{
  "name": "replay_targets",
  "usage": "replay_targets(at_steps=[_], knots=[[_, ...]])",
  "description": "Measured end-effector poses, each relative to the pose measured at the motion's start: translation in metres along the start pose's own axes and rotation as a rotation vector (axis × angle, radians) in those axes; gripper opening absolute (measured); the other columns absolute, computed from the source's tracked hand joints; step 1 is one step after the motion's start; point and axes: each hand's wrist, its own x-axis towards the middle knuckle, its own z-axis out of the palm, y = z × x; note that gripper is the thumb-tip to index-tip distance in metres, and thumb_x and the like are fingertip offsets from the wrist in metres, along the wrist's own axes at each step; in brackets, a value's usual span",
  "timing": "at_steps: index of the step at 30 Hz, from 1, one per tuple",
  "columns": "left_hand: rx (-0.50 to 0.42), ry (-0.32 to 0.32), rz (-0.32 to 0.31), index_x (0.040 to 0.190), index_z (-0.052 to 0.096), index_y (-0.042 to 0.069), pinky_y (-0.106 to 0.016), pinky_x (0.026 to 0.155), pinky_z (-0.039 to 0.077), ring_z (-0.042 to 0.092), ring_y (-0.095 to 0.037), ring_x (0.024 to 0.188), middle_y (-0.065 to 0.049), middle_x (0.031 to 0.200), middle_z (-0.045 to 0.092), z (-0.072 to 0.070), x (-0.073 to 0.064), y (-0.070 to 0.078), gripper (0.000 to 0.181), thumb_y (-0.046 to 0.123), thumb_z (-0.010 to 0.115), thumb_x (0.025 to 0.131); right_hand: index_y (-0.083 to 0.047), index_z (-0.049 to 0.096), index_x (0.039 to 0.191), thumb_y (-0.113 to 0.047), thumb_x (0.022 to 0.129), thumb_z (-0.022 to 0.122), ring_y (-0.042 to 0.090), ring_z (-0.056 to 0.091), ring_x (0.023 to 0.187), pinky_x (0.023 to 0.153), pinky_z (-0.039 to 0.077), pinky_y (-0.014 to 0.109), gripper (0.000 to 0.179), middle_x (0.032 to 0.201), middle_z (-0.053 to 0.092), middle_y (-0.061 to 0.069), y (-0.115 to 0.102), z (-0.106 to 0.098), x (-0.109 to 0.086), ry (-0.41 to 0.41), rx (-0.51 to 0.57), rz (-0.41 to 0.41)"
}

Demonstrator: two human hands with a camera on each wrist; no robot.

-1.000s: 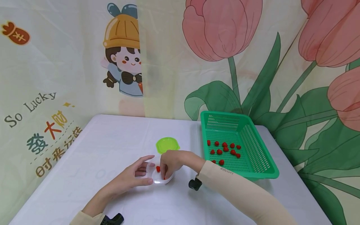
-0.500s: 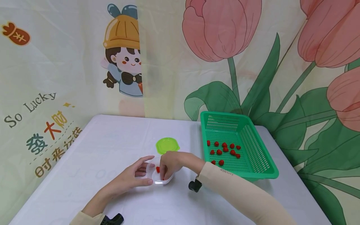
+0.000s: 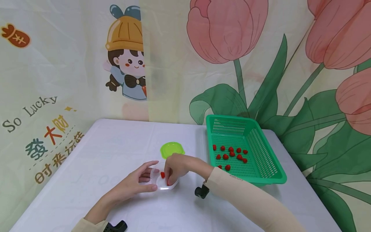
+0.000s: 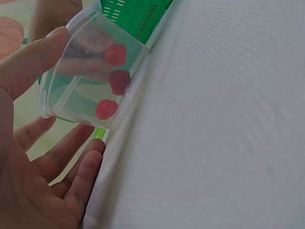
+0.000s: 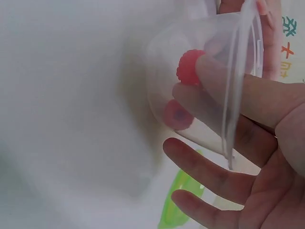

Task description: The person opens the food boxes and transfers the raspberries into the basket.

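Note:
A clear plastic container stands on the table, its rim against my left hand. The left thumb lies on one side of it, the fingers on the other. My right hand reaches inside, and its thumb and index finger pinch a raspberry low in the container. Through the clear wall, three red raspberries show in the left wrist view, one of them the lowest raspberry. Another raspberry lies beside the pinched one in the right wrist view. The right hand's other fingers stay outside the container.
Just behind the container lies a bright green lid. To the right, a green perforated basket holds several raspberries. All stand on a white-covered table before a printed curtain.
Both hands keep almost the same place at the container. The right hand shifts very slightly, and a bit more red shows under its fingertips.

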Motion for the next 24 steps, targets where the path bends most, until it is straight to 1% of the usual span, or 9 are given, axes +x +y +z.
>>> replay_targets(at_steps=[6,12,17,20,24], knots=[[0.002,-0.006,-0.012,0.163,0.037,0.028,-0.034,0.112,0.047,0.055,-0.028,0.135,-0.011,0.15,0.054,0.001,0.001,0.001,0.086,0.028,0.086,0.092,-0.023,0.084,0.089,-0.019,0.092,0.086,0.006,0.061,0.079,0.071,0.053,0.018,0.005,0.077,0.07,-0.016,0.006,-0.013,-0.011,0.058,0.021,-0.002],[0.008,-0.002,-0.025,0.163,0.038,0.03,-0.04,0.113,0.047,0.055,-0.029,0.135,-0.011,0.149,0.054,0.001,0.002,0.003,0.086,0.029,0.086,0.091,-0.017,0.084,0.092,-0.019,0.093,0.085,0.004,0.064,0.077,0.074,0.054,0.018,0.002,0.078,0.072,-0.014,0.015,-0.033,-0.03,0.15,0.067,-0.059],[0.015,0.003,-0.021,0.163,0.037,0.028,-0.035,0.112,0.048,0.056,-0.028,0.134,-0.011,0.149,0.055,0.001,0.001,0.002,0.086,0.029,0.086,0.091,-0.014,0.084,0.097,-0.019,0.094,0.084,0.002,0.068,0.079,0.077,0.056,0.019,0.005,0.085,0.076,-0.011,0.024,-0.049,-0.053,0.234,0.1,-0.096],[0.018,0.007,-0.011,0.162,0.038,0.028,-0.03,0.11,0.048,0.056,-0.028,0.133,-0.011,0.148,0.055,0.001,0.001,0.002,0.086,0.029,0.086,0.091,-0.014,0.084,0.098,-0.018,0.095,0.083,0.0,0.07,0.08,0.079,0.057,0.021,0.005,0.088,0.077,-0.011,0.032,-0.056,-0.07,0.278,0.13,-0.091],[0.022,0.012,-0.003,0.162,0.039,0.029,-0.029,0.109,0.049,0.057,-0.028,0.133,-0.011,0.147,0.055,0.001,0.0,0.002,0.085,0.028,0.086,0.091,-0.014,0.083,0.099,-0.016,0.095,0.082,-0.001,0.073,0.083,0.082,0.059,0.024,0.004,0.089,0.078,-0.012,0.046,-0.062,-0.095,0.346,0.197,-0.079]])
